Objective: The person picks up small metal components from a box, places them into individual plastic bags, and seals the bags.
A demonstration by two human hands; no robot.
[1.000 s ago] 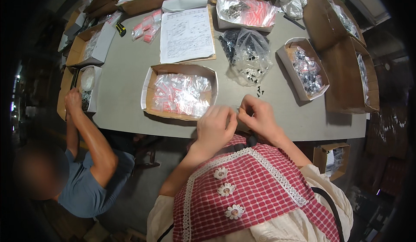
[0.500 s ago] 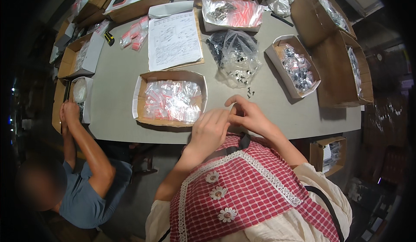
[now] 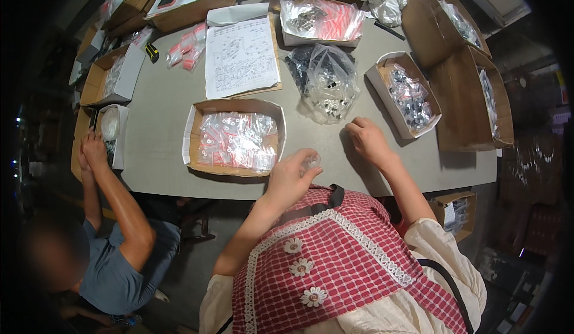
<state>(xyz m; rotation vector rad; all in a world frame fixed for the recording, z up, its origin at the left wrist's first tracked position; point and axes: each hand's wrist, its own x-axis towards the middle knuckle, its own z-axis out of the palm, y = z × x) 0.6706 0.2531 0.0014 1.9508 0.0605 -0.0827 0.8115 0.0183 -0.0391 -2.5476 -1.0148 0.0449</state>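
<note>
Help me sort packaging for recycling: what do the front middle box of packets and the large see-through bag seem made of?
The front middle box: probably cardboard, matte brown inside with white outer walls. The large see-through bag: likely thin plastic, given its glossy wrinkles.

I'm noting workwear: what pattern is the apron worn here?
The apron is red-and-white checked, best seen in the head view.

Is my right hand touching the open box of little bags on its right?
Apart; the head view shows grey table between right hand and box.
</note>
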